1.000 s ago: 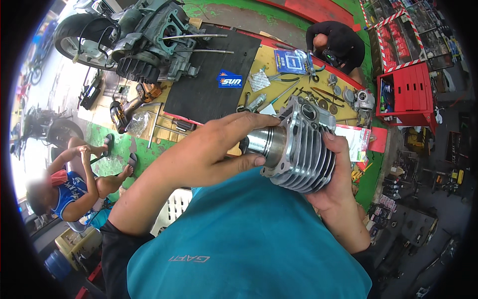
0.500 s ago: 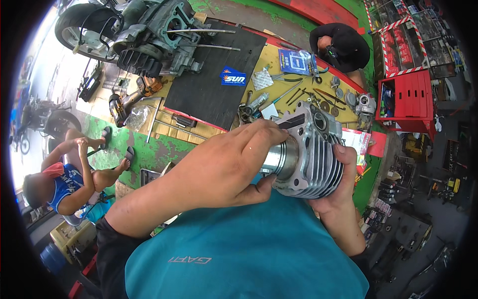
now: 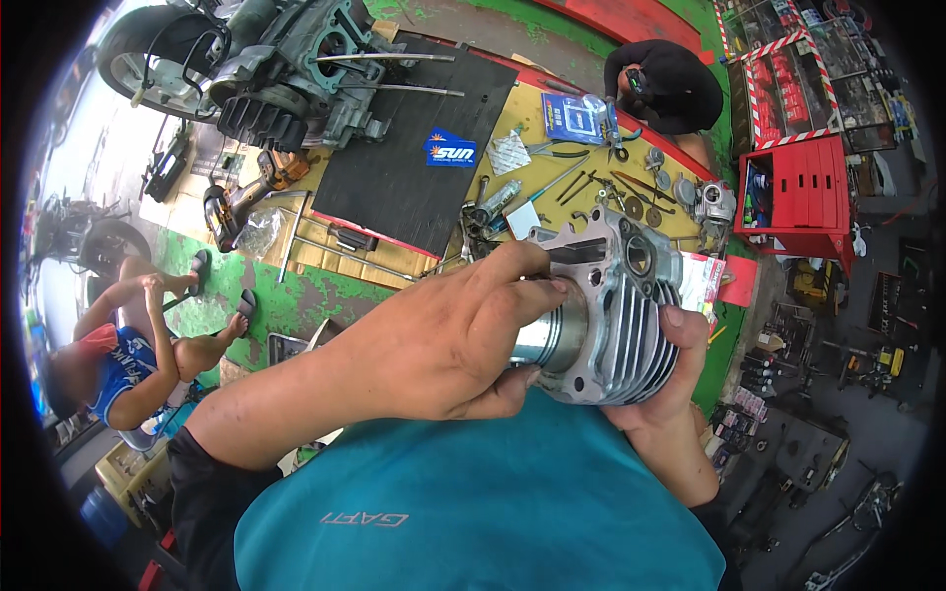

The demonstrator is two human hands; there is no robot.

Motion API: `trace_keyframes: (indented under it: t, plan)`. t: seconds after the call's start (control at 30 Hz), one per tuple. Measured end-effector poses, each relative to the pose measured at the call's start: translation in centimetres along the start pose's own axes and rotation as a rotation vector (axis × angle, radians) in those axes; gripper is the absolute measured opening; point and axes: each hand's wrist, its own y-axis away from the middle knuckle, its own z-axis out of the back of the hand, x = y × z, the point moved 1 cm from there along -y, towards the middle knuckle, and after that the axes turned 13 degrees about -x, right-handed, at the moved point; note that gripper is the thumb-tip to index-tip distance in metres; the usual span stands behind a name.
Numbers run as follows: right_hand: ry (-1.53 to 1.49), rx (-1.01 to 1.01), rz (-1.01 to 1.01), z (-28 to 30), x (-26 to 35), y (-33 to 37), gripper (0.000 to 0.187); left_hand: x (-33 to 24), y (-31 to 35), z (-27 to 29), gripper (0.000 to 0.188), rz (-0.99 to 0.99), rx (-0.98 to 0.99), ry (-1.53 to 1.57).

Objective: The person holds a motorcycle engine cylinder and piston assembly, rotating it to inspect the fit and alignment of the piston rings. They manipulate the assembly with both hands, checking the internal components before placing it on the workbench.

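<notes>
A finned metal engine cylinder (image 3: 626, 345) is held up in front of my chest, its cooling fins facing right. My right hand (image 3: 675, 379) grips it from the right, thumb over the fins. A shiny piston (image 3: 545, 341) with ring grooves sits partly inside the cylinder's left opening. My left hand (image 3: 463, 340) is closed around the piston, fingertips by the cylinder's edge and thumb underneath. The fingers hide part of the piston and the rings' upper side.
Behind my hands, a workbench holds a black mat (image 3: 419, 128), an engine (image 3: 315, 79), a power drill (image 3: 251, 197), pliers (image 3: 560, 150) and loose parts. One person (image 3: 670, 89) bends at the far side; another (image 3: 128, 364) sits at left. A red tool cabinet (image 3: 796, 197) stands right.
The bench scene has shifted slightly left in view. The cylinder and both hands sit a little lower, and my left fingers have shifted slightly at the cylinder's edge.
</notes>
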Motion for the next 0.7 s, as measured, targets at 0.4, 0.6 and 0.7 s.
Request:
trace_keyframes:
  t: [0.4, 0.6, 0.7]
  plan:
    - [0.075, 0.062, 0.026, -1.0, 0.0, 1.0, 0.075, 0.1, -0.2, 0.2, 0.066, -0.043, -0.04, 0.043]
    - [0.057, 0.079, 0.026, -0.8, 0.2, 1.0, 0.076, -0.6, -0.9, 0.7, 0.07, 0.053, -0.006, 0.026]
    - [0.05, 0.106, 0.023, -1.0, 0.4, 1.1, 0.082, -0.9, -1.1, 1.0, 0.069, 0.098, -0.037, 0.074]
